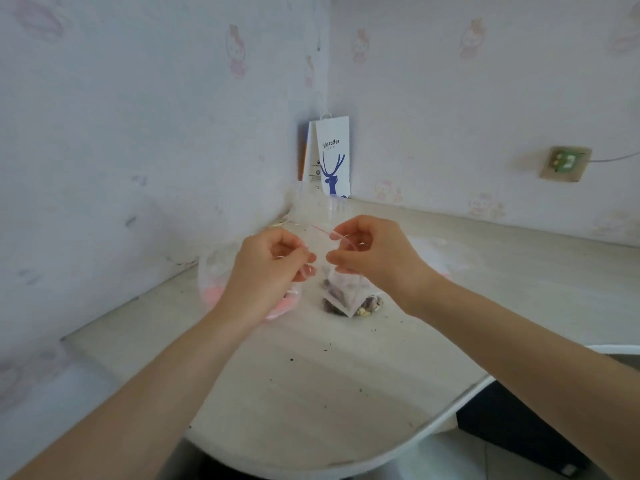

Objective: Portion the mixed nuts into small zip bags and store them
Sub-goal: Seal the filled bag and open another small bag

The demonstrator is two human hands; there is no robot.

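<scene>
Left hand point(273, 268), right hand point(374, 258): fingers curled, pinching mouth of zip bag point(341, 289) | bag hangs at 6 o'clock of hands, mixed nuts point(367, 304) in bottom, apparently on counter point(311, 375) | judged sealing — align red strips, press end to end, keep upright.

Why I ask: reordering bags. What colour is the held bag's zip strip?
Pink-red zip strip on the clear zip bag; head view shows it best.

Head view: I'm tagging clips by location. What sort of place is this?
Probably a home kitchen corner: a pale stone-look countertop, wallpaper printed with pink cartoon figures, and a white paper coffee bag. The left hand and right hand pinch a small clear zip bag.
</scene>
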